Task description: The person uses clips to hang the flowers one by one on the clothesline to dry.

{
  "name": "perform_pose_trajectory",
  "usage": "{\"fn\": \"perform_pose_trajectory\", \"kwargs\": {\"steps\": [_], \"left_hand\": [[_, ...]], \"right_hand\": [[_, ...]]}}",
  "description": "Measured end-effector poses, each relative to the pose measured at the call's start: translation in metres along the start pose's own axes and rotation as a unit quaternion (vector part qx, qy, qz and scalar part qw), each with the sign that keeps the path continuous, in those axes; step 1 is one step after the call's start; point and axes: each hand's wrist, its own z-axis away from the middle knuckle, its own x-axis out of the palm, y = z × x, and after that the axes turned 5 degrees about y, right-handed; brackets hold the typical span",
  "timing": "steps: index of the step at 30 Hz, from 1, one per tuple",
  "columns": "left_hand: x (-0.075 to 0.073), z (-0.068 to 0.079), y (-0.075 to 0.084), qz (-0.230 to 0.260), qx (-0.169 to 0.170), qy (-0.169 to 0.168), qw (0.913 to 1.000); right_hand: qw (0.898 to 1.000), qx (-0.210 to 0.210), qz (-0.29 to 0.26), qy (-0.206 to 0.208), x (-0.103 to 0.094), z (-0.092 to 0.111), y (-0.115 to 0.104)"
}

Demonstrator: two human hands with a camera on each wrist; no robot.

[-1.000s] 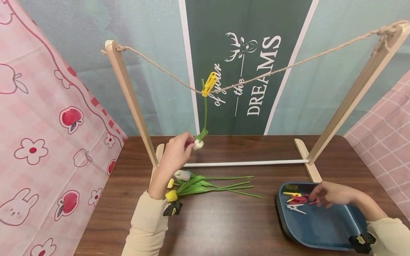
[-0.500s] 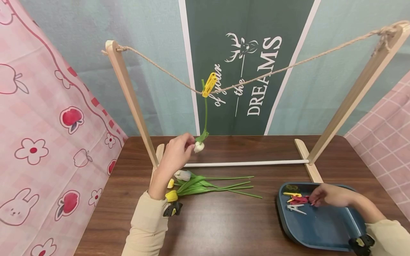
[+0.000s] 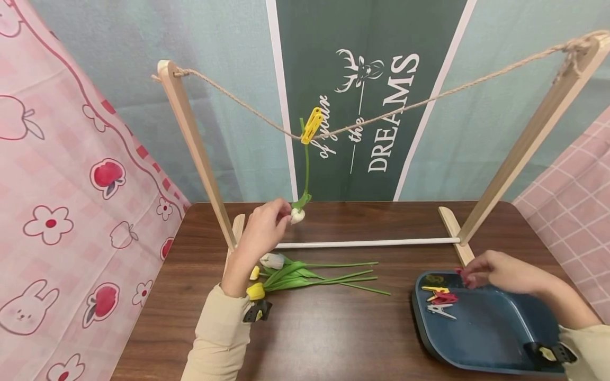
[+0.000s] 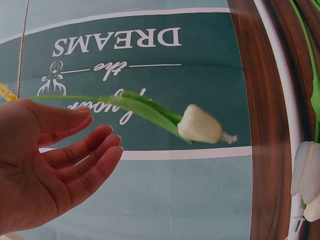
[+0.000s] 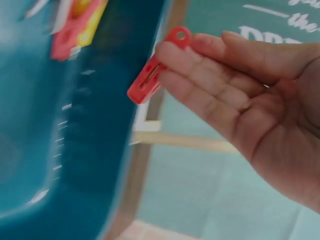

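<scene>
The blue tray (image 3: 481, 333) stands on the bench (image 3: 357, 328). Over the tray's far rim, the right hand (image 3: 512, 272) pinches 1 red clothespin (image 5: 142, 87) in its fingertips. Inside the tray, near its left wall, lie loose clothespins (image 3: 443, 298) in yellow, red and grey. Well to the left of the tray, the left hand (image 3: 264, 225) is just beside a white tulip (image 4: 200, 124); its fingers are relaxed and slightly bent, gripping nothing, and whether they brush the stem cannot be told. The white tulip hangs head-down, above and left of the tray, from a rope (image 3: 248, 108) by 1 yellow clothespin (image 3: 312, 126). Left of the tray, lying tulips (image 3: 290, 278) with white and yellow heads point their stems toward it. Behind the tray rises 1 of the rope's 2 wooden posts (image 3: 529, 143).
</scene>
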Motion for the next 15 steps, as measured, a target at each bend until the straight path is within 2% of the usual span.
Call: {"fn": "perform_pose_trajectory", "kwargs": {"steps": [3,7,10,15], "left_hand": [[0.001,0.000,0.001,-0.003,0.005,-0.001,1.0000],[0.003,0.001,0.004,-0.005,0.005,-0.006,0.9999],[0.006,0.001,0.008,-0.008,0.008,-0.018,0.9998],[0.016,0.002,0.014,-0.014,0.025,-0.044,0.9986]], "right_hand": [[0.994,-0.040,0.083,0.051,-0.003,-0.008,-0.019],[0.979,-0.067,0.156,0.114,-0.002,-0.023,-0.048],[0.977,-0.067,0.154,0.133,0.002,-0.037,-0.071],[0.977,-0.078,0.120,0.159,0.013,-0.059,-0.100]]}}
